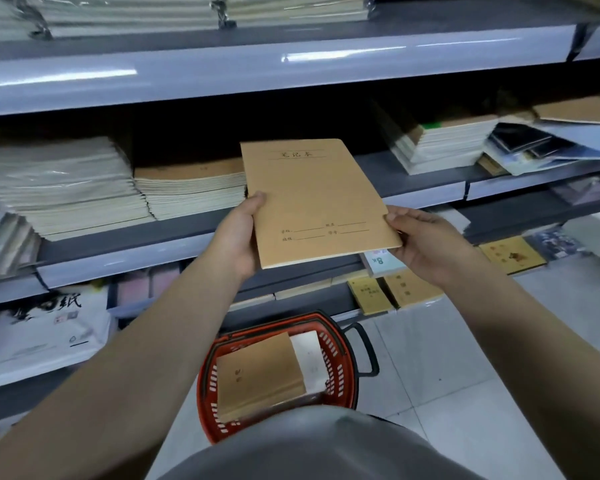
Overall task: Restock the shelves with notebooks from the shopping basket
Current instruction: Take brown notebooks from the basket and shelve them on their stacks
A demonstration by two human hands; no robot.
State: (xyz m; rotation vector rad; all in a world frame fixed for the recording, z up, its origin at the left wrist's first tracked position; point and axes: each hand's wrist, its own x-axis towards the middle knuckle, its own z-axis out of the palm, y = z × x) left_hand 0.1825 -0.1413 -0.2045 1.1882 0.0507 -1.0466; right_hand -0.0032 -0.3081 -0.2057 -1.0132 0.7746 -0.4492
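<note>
Kraft-brown and flat, the notebook (312, 202) is up in both hands, cover facing the person, long axis running away from them toward the shelf (201, 237). Left hand (239, 237) clamps the near-left edge, thumb on top; right hand (426, 244) pinches the near-right corner. Both closed on it, neither free.

Now the bit that matters: the matching stack of brown notebooks (191, 188) sits on the middle shelf just to the left of the held one, its top about level with the far end. So the left hand is the nearer one, and I'd judge the next move is a short slide left and forward to lay it on that stack.

Down on the floor, the red basket (340, 344) holds more brown notebooks (257, 375), so plenty remains.
</note>
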